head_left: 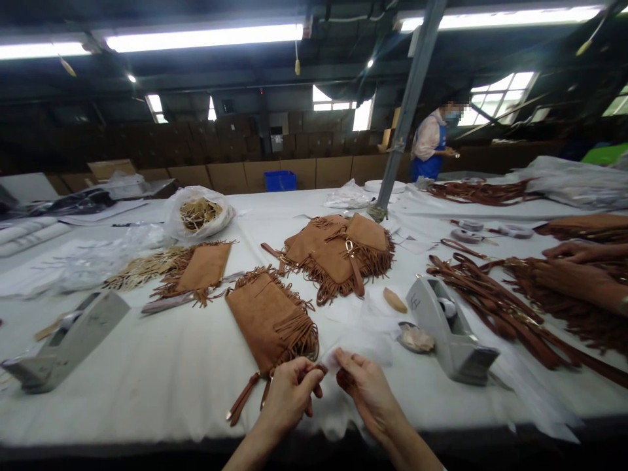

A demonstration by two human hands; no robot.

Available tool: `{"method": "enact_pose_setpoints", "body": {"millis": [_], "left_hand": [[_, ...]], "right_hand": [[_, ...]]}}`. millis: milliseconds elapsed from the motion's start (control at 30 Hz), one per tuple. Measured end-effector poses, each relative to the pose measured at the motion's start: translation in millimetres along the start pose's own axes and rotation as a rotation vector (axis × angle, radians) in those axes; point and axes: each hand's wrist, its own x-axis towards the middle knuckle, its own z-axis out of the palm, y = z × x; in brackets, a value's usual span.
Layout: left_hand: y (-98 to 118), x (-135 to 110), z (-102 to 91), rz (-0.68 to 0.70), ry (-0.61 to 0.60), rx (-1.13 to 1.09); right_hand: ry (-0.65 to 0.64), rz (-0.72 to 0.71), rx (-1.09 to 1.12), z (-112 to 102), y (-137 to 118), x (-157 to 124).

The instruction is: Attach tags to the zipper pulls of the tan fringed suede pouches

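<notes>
My left hand [293, 394] is closed in a pinch on a small brown leather strap [321, 369] at the table's near side. Close beside it, my right hand [364, 390] pinches a thin, whitish translucent wrapping piece [331, 359]. The fingers hide most of both things. Just beyond my left hand lies a tan fringed bag [262, 320], flat, its fringe toward the right. A brown wrist strap [244, 398] with a metal end hangs from its near corner, left of my left hand.
Tape dispensers [454, 337] [66, 347] stand on both sides. Further back lie a pile of fringed bags [326, 252], another bag [203, 267] and a stuffed plastic bag [216, 212]. Brown straps [495, 307] lie right, near a co-worker's hands [583, 268]. A metal post [405, 111] rises behind.
</notes>
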Motion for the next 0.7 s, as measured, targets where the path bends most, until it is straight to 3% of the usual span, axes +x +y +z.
{"method": "enact_pose_setpoints", "body": {"millis": [167,400,567,700], "left_hand": [[-1,-1,-4.6,0.059,-0.059,-0.080],[4,-5,-9.9,0.085,-0.194,-0.101],[6,-8,-19.1,0.185,-0.214,0.021],[-19,-11,-41.0,0.356,-0.143,0.361]], "right_hand": [[-0.045,-0.103,-0.176,1,1,1],[-0.270,-0.246,-0.487,3,-3,-5],[-0.168,-0.262,-0.637,5,0,-13],[-0.021,-0.362,-0.656,9,-12,-22]]}}
